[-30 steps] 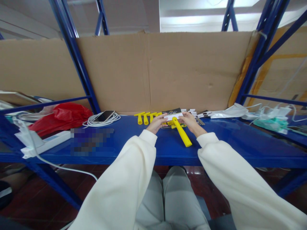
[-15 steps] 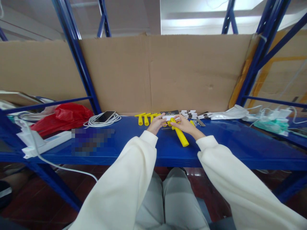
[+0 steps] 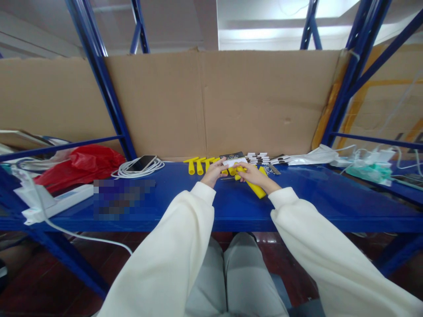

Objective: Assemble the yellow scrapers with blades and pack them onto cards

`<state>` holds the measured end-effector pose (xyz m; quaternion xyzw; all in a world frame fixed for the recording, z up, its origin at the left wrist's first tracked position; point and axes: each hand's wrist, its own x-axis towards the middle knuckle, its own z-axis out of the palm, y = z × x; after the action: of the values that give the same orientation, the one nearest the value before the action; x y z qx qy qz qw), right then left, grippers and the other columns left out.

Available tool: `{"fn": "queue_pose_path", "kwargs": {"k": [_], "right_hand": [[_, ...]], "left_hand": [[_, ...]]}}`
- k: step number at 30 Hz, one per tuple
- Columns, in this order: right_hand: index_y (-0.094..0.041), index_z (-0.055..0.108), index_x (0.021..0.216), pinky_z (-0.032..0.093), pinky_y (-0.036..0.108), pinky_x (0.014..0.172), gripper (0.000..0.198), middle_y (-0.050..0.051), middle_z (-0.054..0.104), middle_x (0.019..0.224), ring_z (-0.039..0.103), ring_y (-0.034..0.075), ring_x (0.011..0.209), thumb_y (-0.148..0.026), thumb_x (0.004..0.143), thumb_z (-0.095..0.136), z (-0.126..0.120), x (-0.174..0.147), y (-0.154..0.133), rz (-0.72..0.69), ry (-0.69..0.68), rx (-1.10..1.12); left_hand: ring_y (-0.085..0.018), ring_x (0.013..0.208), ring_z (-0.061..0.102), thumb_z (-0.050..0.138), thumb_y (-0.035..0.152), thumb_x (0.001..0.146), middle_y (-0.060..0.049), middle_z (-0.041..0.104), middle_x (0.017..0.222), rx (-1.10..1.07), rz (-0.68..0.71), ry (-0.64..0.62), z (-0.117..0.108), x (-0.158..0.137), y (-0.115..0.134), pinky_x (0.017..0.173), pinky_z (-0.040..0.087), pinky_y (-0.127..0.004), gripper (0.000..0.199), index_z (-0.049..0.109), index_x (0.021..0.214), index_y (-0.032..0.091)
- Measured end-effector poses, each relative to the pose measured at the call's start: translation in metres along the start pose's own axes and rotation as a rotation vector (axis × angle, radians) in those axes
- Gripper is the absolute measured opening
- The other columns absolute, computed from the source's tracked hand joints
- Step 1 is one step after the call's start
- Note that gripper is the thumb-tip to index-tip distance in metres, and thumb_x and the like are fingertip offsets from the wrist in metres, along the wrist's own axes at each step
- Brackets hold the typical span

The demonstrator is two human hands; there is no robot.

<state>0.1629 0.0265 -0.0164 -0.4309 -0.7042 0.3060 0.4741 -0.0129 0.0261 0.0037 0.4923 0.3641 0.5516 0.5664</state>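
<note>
so i'm standing here watching someone in cream sleeves [image 3: 181, 224] at this blue bench [image 3: 317, 193], and both hands are busy just right of the middle of the frame. the left hand [image 3: 213, 172] has its fingers pinching the left end of a black and white card piece [image 3: 231, 162], while the right hand [image 3: 254, 174] is curled round the yellow tool [image 3: 257, 189], up near its head. the tool's fat handle pokes out under that hand, slanting toward the lower right, and the card piece sits right at the head end. can't make out every fingertip, the hands hide a lot. just left of them there's a row of yellow tools [image 3: 199, 167] lying along the back of the bench, and on the other side a stack of white and black pieces [image 3: 258, 157], with a flat grey strip [image 3: 274, 169] in front. further toward the right of the frame it's a white plastic bag [image 3: 312, 156], then a green bag [image 3: 370, 173]. over on the left: a phone [image 3: 144, 162] resting on a coiled white cable [image 3: 124, 170], plus a crumpled red bag [image 3: 89, 163]. big cardboard panel [image 3: 165, 101] stands behind everything.
</note>
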Motion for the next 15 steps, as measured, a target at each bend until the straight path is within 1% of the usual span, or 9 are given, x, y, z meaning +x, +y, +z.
{"fn": "queue_pose_path", "kwargs": {"k": [3,6,9,11,13,15], "right_hand": [[-0.021,0.070,0.101,0.050,0.021,0.049,0.031,-0.003,0.067,0.073,0.058,0.008,0.047,-0.007,0.075,0.060,-0.010,-0.001,-0.002,0.029,0.034,-0.012],[-0.018,0.069,0.105,0.050,0.021,0.051,0.032,-0.004,0.062,0.063,0.057,0.009,0.047,-0.004,0.080,0.057,-0.038,-0.003,-0.005,0.106,0.130,-0.069],[-0.015,0.067,0.113,0.047,0.020,0.049,0.035,-0.006,0.054,0.051,0.055,0.010,0.045,-0.001,0.084,0.052,-0.085,-0.010,-0.007,0.211,0.256,-0.203],[-0.013,0.066,0.115,0.047,0.020,0.048,0.037,-0.006,0.053,0.048,0.055,0.012,0.043,0.001,0.084,0.051,-0.122,-0.018,-0.005,0.336,0.330,-0.341],[-0.011,0.066,0.111,0.046,0.021,0.046,0.034,-0.005,0.053,0.046,0.054,0.013,0.041,0.002,0.082,0.053,-0.160,-0.031,0.003,0.440,0.347,-0.478],[-0.010,0.068,0.100,0.045,0.023,0.045,0.027,-0.002,0.053,0.045,0.054,0.014,0.039,0.003,0.082,0.053,-0.195,-0.044,0.017,0.517,0.349,-0.584]], "left_hand": [[-0.023,0.107,0.067,0.072,0.002,0.070,-0.012,0.067,0.131,0.028,0.029,0.046,-0.002,0.004,-0.003,0.070,0.055,-0.023,0.049,0.073,0.116,0.020],[-0.024,0.111,0.066,0.073,0.005,0.070,-0.013,0.065,0.134,0.069,0.053,0.120,-0.006,0.009,-0.006,0.073,0.055,-0.024,0.047,0.072,0.115,0.018],[-0.023,0.106,0.067,0.070,0.007,0.070,-0.014,0.067,0.127,0.110,0.069,0.186,-0.009,0.012,-0.007,0.070,0.055,-0.024,0.042,0.072,0.111,0.016],[-0.022,0.100,0.068,0.067,0.006,0.069,-0.013,0.070,0.117,0.129,0.061,0.225,-0.010,0.013,-0.007,0.066,0.054,-0.023,0.038,0.072,0.106,0.014],[-0.020,0.094,0.069,0.064,0.005,0.068,-0.012,0.072,0.108,0.133,0.053,0.242,-0.009,0.012,-0.006,0.062,0.052,-0.021,0.034,0.072,0.101,0.014],[-0.018,0.089,0.069,0.064,0.006,0.068,-0.011,0.072,0.102,0.129,0.056,0.240,-0.008,0.011,-0.006,0.059,0.050,-0.019,0.029,0.071,0.096,0.013]]}}
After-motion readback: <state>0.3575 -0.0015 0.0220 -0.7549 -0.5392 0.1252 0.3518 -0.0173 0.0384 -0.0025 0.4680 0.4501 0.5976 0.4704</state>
